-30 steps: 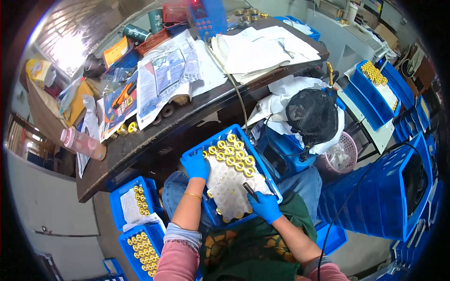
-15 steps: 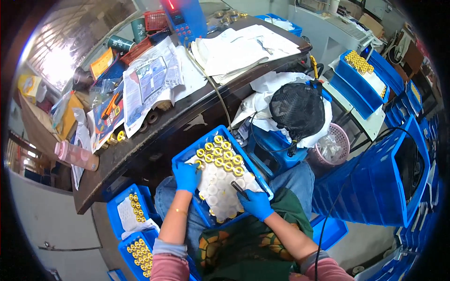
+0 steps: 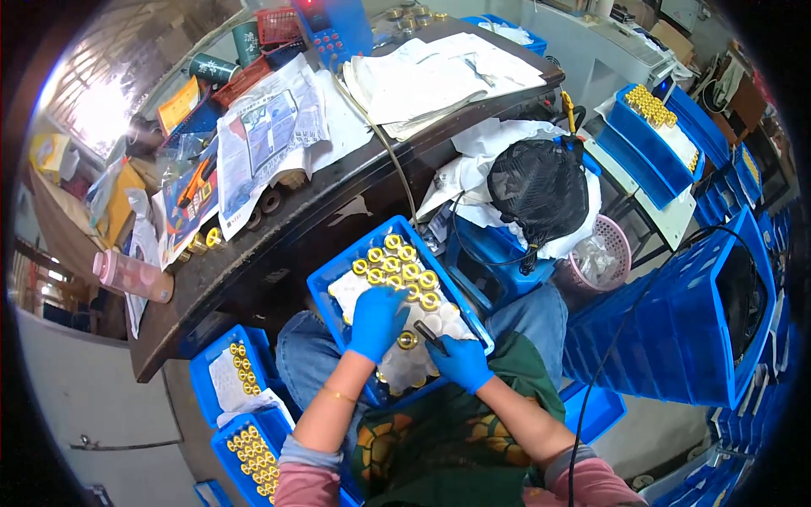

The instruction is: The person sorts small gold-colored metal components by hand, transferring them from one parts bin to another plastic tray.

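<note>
Gold rings part-fill the blue crate, near half seemingly unfinished; right hand grips a dark tool, left hand's fingers I can't judge

Well ahead and to the left of the right hand's grip on a dark tool, a newspaper-like sheet bears small dark print around a framed panel, too fine to read, while a colourful leaflet beside it carries blurred pale lettering. Farther beyond that grip, pale characters stand on an upright green canister and on a lying green canister, both too small to make out for certain.
</note>
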`<state>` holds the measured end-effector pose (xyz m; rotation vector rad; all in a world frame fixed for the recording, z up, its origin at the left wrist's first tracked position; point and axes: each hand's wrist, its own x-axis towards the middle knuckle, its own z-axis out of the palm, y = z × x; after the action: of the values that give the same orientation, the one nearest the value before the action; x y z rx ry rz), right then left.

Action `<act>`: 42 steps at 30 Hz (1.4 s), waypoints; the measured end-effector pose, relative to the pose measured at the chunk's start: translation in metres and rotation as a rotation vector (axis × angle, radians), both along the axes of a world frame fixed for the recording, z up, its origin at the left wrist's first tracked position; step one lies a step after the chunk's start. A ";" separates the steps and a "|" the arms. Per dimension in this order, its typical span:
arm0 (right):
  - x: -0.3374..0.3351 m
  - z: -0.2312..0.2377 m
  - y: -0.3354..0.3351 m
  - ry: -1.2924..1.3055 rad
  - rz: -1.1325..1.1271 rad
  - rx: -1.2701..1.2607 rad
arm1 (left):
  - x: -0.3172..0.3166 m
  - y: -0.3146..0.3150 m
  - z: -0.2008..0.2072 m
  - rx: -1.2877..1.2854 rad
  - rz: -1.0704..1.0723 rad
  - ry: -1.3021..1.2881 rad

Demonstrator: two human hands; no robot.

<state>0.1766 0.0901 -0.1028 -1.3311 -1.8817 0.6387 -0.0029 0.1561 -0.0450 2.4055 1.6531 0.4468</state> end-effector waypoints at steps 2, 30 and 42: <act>0.001 -0.004 0.000 0.022 0.026 -0.017 | 0.001 0.022 -0.021 0.118 0.046 0.077; 0.003 -0.008 0.000 0.030 -0.030 0.060 | 0.011 0.020 -0.019 -0.164 0.052 0.292; 0.001 -0.011 0.000 0.016 -0.024 0.005 | 0.044 0.044 -0.042 -0.057 -0.028 0.343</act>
<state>0.1777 0.0901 -0.1140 -1.3400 -1.8508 0.6303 0.0414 0.2001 -0.0873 2.5684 1.7283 -0.0220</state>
